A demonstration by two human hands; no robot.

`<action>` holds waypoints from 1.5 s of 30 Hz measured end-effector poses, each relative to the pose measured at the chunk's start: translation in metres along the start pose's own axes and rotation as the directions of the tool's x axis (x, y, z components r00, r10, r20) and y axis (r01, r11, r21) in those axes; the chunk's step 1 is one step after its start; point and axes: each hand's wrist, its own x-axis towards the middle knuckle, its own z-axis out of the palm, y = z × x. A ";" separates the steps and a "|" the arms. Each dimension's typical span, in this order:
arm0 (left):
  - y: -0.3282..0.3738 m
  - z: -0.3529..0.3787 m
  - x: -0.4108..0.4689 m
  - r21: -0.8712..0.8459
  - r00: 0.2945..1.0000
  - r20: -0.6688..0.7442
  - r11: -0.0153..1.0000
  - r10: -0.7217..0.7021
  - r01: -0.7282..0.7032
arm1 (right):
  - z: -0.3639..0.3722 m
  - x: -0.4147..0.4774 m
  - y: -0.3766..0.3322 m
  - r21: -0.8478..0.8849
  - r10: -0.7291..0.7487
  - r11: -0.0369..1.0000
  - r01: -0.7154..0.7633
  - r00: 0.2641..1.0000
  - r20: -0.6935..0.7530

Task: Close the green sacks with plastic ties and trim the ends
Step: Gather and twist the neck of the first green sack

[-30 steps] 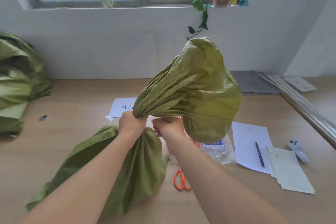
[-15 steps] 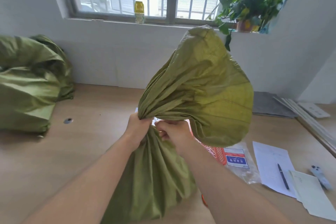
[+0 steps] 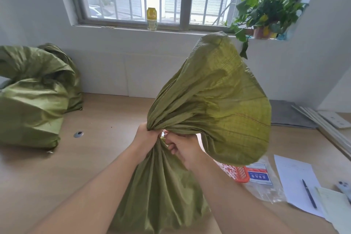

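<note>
A green woven sack (image 3: 214,100) is held up over the wooden table, its neck bunched tight and its open top flaring up and to the right. My left hand (image 3: 147,137) grips the gathered neck from the left. My right hand (image 3: 182,147) pinches the neck from the right, fingers curled at a small white bit that may be a plastic tie. The sack's body (image 3: 161,192) hangs below my hands to the table. An orange basket (image 3: 241,174) of white ties sits behind the sack, partly hidden.
More green sacks (image 3: 34,99) are piled at the table's left. At the right lie a clear plastic packet (image 3: 262,178), papers (image 3: 296,180) with a pen (image 3: 309,194), and a small device (image 3: 344,188). A bottle (image 3: 152,19) and a potted plant (image 3: 266,13) stand on the windowsill.
The sack has been lifted higher off the table and the view has tilted up. Both hands keep hold of the neck. The orange scissors have gone out of sight behind the sack.
</note>
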 end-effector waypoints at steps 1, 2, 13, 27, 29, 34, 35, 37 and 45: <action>0.001 -0.001 0.002 0.007 1.000 -0.001 1.000 0.004 -0.004 | 0.001 0.003 0.000 0.026 0.012 1.000 -0.013 1.000 0.019; 0.001 -0.002 0.004 0.017 1.000 -0.009 1.000 0.004 -0.004 | 0.001 0.007 0.001 0.045 0.025 0.999 -0.027 0.999 0.037; 0.002 -0.016 0.017 0.004 0.996 -0.087 1.000 -0.006 0.006 | 0.013 0.032 0.009 0.038 0.027 0.999 -0.032 0.992 0.127; -0.004 -0.050 0.030 0.024 0.980 0.200 1.000 0.006 -0.011 | 0.044 0.037 0.012 -0.263 -0.206 0.951 0.162 0.967 -0.149; -0.002 -0.054 0.028 -0.038 0.964 0.265 0.999 -0.007 0.017 | 0.044 0.033 0.009 -0.389 -0.305 0.890 0.239 0.945 -0.117; -0.004 -0.065 0.026 -0.112 0.926 0.372 0.988 -0.061 0.110 | 0.042 0.025 0.005 -0.491 -0.434 0.778 0.393 0.900 0.033; -0.006 -0.066 0.026 -0.114 0.924 0.376 0.987 -0.065 0.116 | 0.042 0.023 0.006 -0.476 -0.452 0.771 0.423 0.890 0.058; -0.011 -0.066 0.024 -0.126 0.924 0.377 0.985 -0.066 0.122 | 0.041 0.020 0.005 -0.458 -0.486 0.755 0.470 0.869 0.090; -0.013 -0.075 0.019 -0.205 0.862 0.497 0.951 -0.102 0.230 | 0.042 0.012 0.003 -0.349 -0.396 0.847 0.400 0.914 0.088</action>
